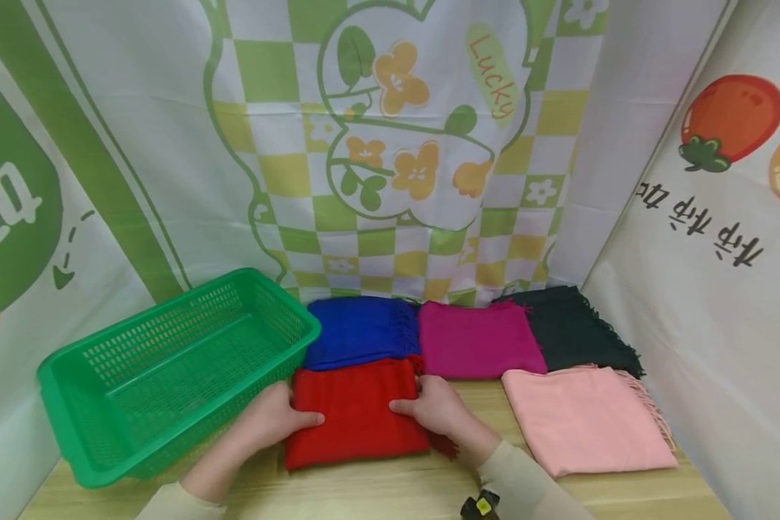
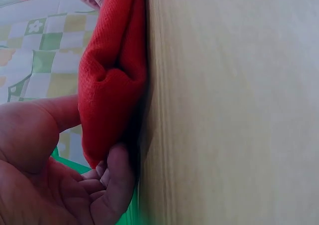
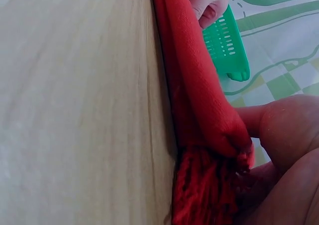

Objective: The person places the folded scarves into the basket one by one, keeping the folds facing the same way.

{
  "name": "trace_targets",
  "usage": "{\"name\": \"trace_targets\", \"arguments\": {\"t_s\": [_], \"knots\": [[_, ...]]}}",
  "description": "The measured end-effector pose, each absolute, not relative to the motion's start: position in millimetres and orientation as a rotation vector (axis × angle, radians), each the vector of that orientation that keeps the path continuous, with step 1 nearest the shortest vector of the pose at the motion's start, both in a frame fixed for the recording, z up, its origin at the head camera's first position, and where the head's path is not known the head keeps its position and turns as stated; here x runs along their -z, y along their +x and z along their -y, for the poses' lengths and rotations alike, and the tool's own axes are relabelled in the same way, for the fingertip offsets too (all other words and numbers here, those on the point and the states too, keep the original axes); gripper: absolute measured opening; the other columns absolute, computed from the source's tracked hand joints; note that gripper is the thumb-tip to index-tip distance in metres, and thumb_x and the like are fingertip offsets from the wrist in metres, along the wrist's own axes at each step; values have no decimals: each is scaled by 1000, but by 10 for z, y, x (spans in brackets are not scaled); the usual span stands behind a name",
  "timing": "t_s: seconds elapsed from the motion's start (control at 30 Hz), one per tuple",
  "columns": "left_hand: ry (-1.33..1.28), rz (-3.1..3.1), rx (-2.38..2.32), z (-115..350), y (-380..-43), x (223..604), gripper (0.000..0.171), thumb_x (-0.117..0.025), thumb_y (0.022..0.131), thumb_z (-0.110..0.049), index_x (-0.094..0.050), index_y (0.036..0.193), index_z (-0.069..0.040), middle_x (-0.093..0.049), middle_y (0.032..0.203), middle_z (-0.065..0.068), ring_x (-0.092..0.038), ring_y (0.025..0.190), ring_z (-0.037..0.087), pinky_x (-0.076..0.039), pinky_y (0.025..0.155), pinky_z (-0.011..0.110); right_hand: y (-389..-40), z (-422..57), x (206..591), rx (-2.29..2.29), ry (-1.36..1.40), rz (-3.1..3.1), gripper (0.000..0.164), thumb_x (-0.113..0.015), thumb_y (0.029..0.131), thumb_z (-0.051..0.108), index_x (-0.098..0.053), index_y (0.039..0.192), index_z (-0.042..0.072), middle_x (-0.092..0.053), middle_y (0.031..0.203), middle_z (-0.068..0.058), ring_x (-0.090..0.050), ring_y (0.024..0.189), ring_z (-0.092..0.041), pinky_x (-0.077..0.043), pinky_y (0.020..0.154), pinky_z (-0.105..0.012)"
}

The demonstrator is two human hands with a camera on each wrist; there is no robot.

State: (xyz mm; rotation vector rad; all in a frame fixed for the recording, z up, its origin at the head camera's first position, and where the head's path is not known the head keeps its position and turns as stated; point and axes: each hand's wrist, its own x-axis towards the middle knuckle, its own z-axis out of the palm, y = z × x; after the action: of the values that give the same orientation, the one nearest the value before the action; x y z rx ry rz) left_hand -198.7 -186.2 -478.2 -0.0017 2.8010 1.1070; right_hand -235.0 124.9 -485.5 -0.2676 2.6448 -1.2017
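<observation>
A folded red scarf with fringe lies flat on the wooden table, between both hands. At its left edge my left hand grips it, thumb on top; the left wrist view shows the fingers curled at the scarf's underside. Opposite, my right hand holds the right edge, thumb over the cloth. In the right wrist view the fringe hangs beside that hand, and its other fingers are partly hidden by the scarf.
A green plastic basket stands at the left, close to my left hand. Behind the red scarf lie folded blue and magenta scarves. Dark green and pink ones lie at the right. Printed curtains surround the wooden table.
</observation>
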Motion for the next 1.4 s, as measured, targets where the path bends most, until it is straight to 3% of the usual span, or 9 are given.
{"name": "trace_targets", "arguments": {"t_s": [0.27,0.57,0.73,0.93,1.2,1.4], "knots": [[-19,-2764,-1144,1870,-2009,4796,54,-99,82,-27,-68,109,7,-70,93,8,-64,79,22,-56,67,39,-2366,-1266,4869,1184,-302,-2620,34,-91,93,34,-77,106,5,-71,87,-1,-65,77,-18,-54,70,-36],[-15,-2718,-1185,1836,-1970,4790,40,-97,84,-22,-70,102,2,-70,86,5,-64,74,20,-54,64,38,-2382,-1284,4932,1185,-360,-2657,39,-90,92,37,-74,101,2,-68,85,-3,-61,75,-19,-51,67,-35],[5,-2736,-1157,1829,-1964,4792,42,-97,84,-23,-70,105,3,-71,88,4,-65,76,20,-56,67,38,-2365,-1257,4932,1166,-352,-2690,37,-91,89,33,-73,102,2,-67,86,-3,-61,76,-19,-52,70,-36],[26,-2767,-1131,1831,-1980,4797,44,-97,83,-23,-69,105,3,-70,88,5,-66,77,20,-58,69,40,-2354,-1250,4913,1187,-365,-2696,33,-91,88,30,-66,91,7,-63,80,-2,-57,70,-17,-48,65,-34],[31,-2752,-1175,1815,-1969,4766,45,-96,83,-20,-68,109,4,-71,91,5,-68,80,20,-59,73,41,-2379,-1273,4908,1227,-399,-2669,41,-89,89,27,-51,80,14,-49,73,3,-46,64,-14,-37,61,-29],[51,-2750,-1194,1810,-1948,4719,44,-95,84,-18,-69,111,4,-72,92,4,-68,80,20,-60,73,41,-2381,-1282,4904,1239,-393,-2646,34,-88,89,30,-61,87,10,-60,78,0,-55,68,-15,-44,64,-32]]}}
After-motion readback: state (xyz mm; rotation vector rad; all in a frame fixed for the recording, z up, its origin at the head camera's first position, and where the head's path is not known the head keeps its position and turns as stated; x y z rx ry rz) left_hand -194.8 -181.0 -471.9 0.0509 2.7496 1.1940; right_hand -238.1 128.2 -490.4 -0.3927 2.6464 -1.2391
